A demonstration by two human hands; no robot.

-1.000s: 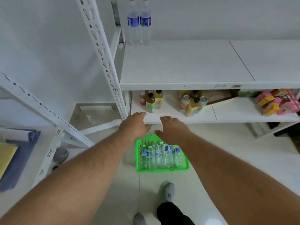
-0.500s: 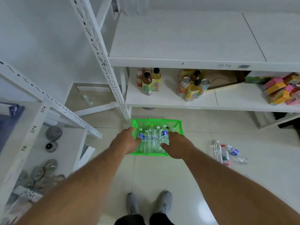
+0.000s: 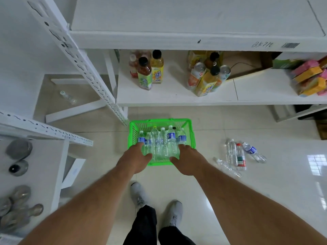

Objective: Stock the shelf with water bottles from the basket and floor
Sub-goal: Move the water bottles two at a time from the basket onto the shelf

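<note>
Hands (image 3: 159, 160) over basket (image 3: 192, 135), tiled floor (image 3: 265, 191)

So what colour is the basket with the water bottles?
Bright green basket, clearest in the head view.

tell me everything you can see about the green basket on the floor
The green basket is bright plastic with slotted lattice walls, rectangular, sitting upright on the pale tiled floor below the lower shelf. Clear water bottles stand packed inside. The left hand and right hand reach over its near rim.
</note>
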